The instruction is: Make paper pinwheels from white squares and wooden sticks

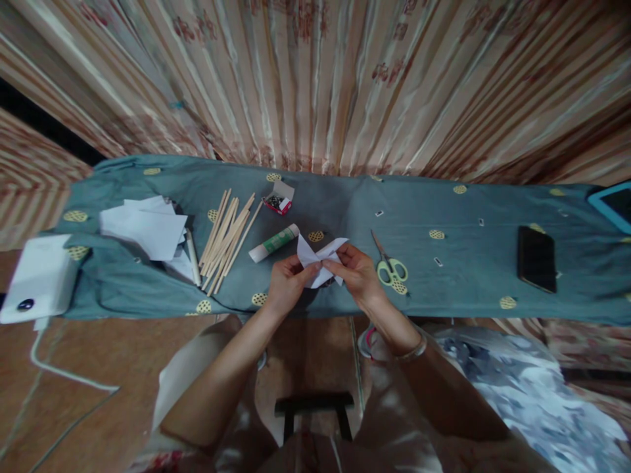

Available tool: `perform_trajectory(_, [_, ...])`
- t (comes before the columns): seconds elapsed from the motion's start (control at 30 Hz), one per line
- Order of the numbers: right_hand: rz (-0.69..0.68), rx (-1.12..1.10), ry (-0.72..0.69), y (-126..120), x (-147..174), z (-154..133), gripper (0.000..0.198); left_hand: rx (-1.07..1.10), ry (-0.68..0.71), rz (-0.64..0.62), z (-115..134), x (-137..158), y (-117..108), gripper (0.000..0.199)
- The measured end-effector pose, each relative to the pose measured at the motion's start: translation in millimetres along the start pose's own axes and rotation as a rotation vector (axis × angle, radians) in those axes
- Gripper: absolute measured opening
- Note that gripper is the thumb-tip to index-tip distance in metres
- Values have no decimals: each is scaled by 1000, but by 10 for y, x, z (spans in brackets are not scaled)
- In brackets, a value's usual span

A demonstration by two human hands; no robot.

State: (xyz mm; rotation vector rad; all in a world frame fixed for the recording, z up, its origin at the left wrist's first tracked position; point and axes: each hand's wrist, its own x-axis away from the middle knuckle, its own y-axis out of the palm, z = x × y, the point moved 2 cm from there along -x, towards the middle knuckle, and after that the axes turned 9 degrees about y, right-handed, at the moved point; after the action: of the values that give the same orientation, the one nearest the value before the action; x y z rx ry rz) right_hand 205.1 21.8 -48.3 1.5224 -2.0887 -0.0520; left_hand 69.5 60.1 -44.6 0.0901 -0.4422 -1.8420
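Note:
A white paper pinwheel [309, 255] with folded points is held up over the near middle of the table. My left hand [287, 284] pinches it from the left, thumb near its centre. From the other side my right hand [359, 274] grips it, its thumb also close to the middle. Just beyond my left hand lies a glue stick [274, 243] with a green label. Green-handled scissors [389, 266] rest to the right of my right hand, blades pointing away. A small open box of pins or tacks [279, 198] stands farther back.
Several wooden sticks [227, 240] lie left of the glue stick, beside a pile of white paper [142, 226] and a pen-like white stick [192, 257]. A white device [39, 276] with a cable sits at the left end. A phone [537, 259] and a blue-framed tablet [614, 205] are at right.

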Motion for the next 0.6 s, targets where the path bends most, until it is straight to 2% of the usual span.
perform_trajectory(0.33, [46, -41, -29, -47, -35, -5, 41, -106, 43, -45, 9, -2, -84, 35])
perform_trajectory(0.6, [45, -33, -42, -108, -49, -18, 38, -232, 154, -11, 235, -26, -197, 47])
